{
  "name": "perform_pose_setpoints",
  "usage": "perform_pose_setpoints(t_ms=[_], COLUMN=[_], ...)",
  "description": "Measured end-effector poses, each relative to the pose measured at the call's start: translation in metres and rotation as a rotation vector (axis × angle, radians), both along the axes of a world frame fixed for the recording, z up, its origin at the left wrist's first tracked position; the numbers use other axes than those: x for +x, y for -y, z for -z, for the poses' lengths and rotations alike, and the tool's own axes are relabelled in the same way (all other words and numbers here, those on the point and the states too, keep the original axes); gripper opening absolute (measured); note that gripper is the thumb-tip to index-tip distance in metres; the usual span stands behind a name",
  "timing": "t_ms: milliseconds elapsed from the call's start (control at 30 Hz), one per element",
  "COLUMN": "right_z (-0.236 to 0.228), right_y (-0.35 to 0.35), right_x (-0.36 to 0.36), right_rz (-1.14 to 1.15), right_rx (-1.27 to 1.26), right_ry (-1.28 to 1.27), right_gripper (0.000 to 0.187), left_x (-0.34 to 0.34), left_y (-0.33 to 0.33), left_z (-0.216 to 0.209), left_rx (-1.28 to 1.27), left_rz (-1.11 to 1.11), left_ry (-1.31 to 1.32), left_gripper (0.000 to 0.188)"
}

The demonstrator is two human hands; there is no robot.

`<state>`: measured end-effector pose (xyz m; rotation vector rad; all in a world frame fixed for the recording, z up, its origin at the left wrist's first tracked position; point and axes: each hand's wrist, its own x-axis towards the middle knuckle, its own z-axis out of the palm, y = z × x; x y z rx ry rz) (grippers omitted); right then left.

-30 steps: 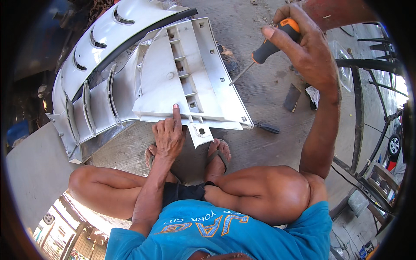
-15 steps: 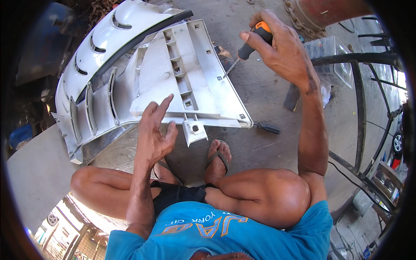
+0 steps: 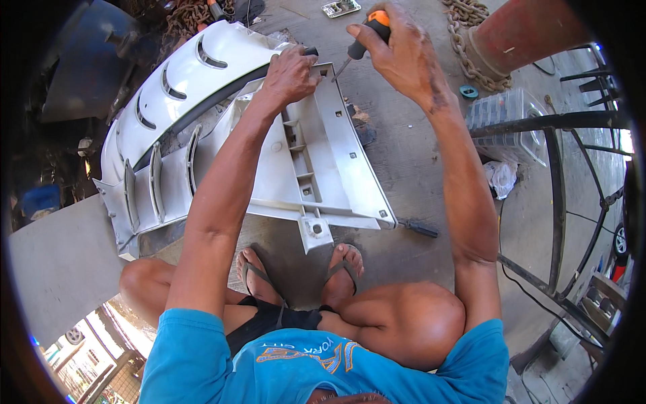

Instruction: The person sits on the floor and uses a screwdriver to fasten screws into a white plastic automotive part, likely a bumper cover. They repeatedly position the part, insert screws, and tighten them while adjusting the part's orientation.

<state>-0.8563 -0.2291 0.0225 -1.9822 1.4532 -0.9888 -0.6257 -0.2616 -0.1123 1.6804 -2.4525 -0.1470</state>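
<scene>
A white plastic vehicle panel (image 3: 275, 146) lies on the ground with its ribbed underside up, square holes running along its right edge. My left hand (image 3: 293, 74) is closed over the panel's far end, its fingertips partly hidden. My right hand (image 3: 402, 55) grips a screwdriver (image 3: 369, 35) with an orange and black handle. The shaft slants down to the left, and its tip is at the panel's far right corner, by a square hole. Whether the tip sits in the hole cannot be made out.
A second dark-handled tool (image 3: 418, 227) lies by the panel's near right corner. To the right are a clear plastic box (image 3: 506, 124), a black metal frame (image 3: 555, 195) and a red cylinder (image 3: 521, 34) with a rusty chain (image 3: 459, 40). My sandalled feet (image 3: 343, 273) are close to the panel.
My left hand has gone from hovering over the panel's near part to holding its far end. The screwdriver tip has shifted from a mid-edge hole to the far corner. The view has shifted too.
</scene>
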Motion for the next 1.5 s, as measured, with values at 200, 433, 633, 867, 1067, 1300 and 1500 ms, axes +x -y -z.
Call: perform_pose_setpoints(t_ms=[200, 433, 633, 867, 1067, 1300, 1500], right_z=[0.036, 0.062, 0.053, 0.042, 0.040, 0.045, 0.045], right_y=[0.057, 0.098, 0.098, 0.099, 0.100, 0.100, 0.098], right_x=[0.019, 0.026, 0.026, 0.023, 0.035, 0.028, 0.028], right_rz=[0.053, 0.034, 0.059, 0.030, -0.038, 0.008, -0.002], right_rx=[-0.112, -0.071, -0.028, 0.080, 0.130, 0.013, -0.016], right_ry=[-0.092, -0.071, -0.074, -0.007, 0.086, -0.037, -0.033], right_gripper=[0.039, 0.042, 0.038, 0.032, 0.033, 0.035, 0.037], left_x=[-0.008, -0.022, -0.022, -0.022, -0.018, -0.022, -0.021], left_y=[0.003, -0.018, -0.020, -0.020, -0.019, -0.017, -0.014], left_z=[0.022, 0.018, 0.020, 0.021, 0.023, 0.025, 0.018], left_rx=[0.079, 0.003, -0.007, -0.035, -0.015, 0.013, 0.099], left_rz=[-0.127, -0.097, -0.130, -0.102, -0.116, -0.132, -0.144], left_ry=[0.051, -0.074, -0.074, -0.080, -0.086, -0.085, -0.098], left_gripper=[0.063, 0.058, 0.056, 0.049, 0.047, 0.046, 0.049])
